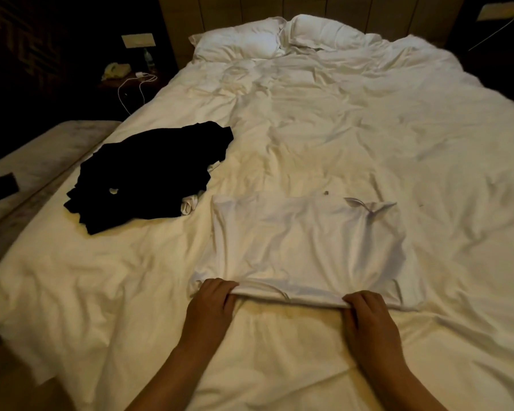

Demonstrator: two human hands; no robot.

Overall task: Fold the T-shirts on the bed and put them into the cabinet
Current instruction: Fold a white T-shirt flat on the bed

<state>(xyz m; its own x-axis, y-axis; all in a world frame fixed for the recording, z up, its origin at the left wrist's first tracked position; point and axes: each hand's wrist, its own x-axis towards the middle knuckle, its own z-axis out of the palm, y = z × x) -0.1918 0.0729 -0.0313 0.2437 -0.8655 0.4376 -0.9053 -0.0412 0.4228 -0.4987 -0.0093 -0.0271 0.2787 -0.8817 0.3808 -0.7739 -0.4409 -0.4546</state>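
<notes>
Both my forearms reach forward over the bed's point(324, 114) near edge. My left hand point(212, 304) and right hand point(368, 317), set apart, each pinch the near hem of the white T-shirt point(306, 247), fingers curled over the fabric. It lies half folded, with black T-shirts point(149, 176) heaped toward the left edge.

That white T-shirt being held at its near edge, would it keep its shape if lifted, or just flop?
The white cotton T-shirt would probably flop: it lies wrinkled and bunches where the left hand and right hand pinch its edge. It looks thin, so likely light. Pushed, it would probably crumple on the rumpled white duvet rather than slide.
</notes>
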